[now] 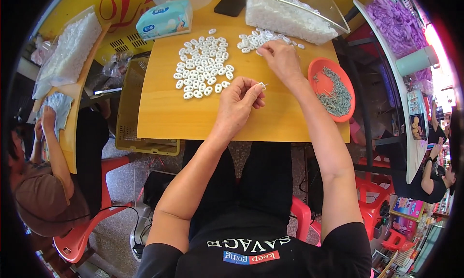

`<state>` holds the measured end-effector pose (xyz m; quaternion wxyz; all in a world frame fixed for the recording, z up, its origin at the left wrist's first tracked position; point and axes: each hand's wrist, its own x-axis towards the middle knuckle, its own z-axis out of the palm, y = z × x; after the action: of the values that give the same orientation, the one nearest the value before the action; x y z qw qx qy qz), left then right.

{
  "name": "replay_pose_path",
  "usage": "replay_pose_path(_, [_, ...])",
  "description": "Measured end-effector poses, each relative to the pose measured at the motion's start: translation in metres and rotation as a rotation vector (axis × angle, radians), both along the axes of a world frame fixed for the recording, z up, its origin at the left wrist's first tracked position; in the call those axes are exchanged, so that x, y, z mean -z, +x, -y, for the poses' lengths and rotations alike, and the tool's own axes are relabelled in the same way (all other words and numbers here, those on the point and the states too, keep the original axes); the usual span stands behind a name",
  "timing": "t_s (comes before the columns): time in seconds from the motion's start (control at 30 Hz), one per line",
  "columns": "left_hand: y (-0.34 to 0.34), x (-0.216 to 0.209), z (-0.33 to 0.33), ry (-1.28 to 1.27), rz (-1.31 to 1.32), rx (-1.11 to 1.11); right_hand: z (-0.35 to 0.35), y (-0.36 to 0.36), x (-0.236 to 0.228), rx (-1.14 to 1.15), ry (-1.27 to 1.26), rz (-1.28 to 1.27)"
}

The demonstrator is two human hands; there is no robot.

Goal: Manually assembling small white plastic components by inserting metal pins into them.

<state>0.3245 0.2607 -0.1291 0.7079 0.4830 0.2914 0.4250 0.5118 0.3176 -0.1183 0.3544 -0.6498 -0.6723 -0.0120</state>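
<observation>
My left hand is closed over the near middle of the wooden table. Between its thumb and forefinger it pinches a small white plastic piece with a thin metal pin or screw sticking out. My right hand reaches to a loose heap of small white parts, fingertips drawn together; what they hold is too small to make out. Left of the hands spread many white oval pieces with two holes. Right of my right forearm stands an orange-red dish holding a heap of small metal screws.
A clear bin of white parts stands at the far right of the table, beside a black phone-like slab. A tissue pack lies far left. People work at the left table and on the right. A yellow crate stands below left.
</observation>
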Motion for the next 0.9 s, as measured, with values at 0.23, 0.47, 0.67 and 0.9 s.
replay_pose_path(0.23, [0.0,0.0,0.0,-0.01,0.015,0.003,0.014,-0.009,0.002,0.045,-0.101,0.17])
replay_pose_path(0.47, [-0.004,-0.001,-0.001,-0.053,0.068,-0.022,0.063,-0.014,-0.012,-0.096,-0.351,-0.904])
replay_pose_path(0.67, [-0.004,0.001,-0.002,-0.034,0.046,-0.027,0.094,-0.03,-0.019,-0.198,-0.306,-1.127])
replay_pose_path(0.9, [-0.002,-0.001,-0.001,-0.055,0.052,-0.033,0.099,-0.033,-0.018,-0.194,-0.293,-1.107])
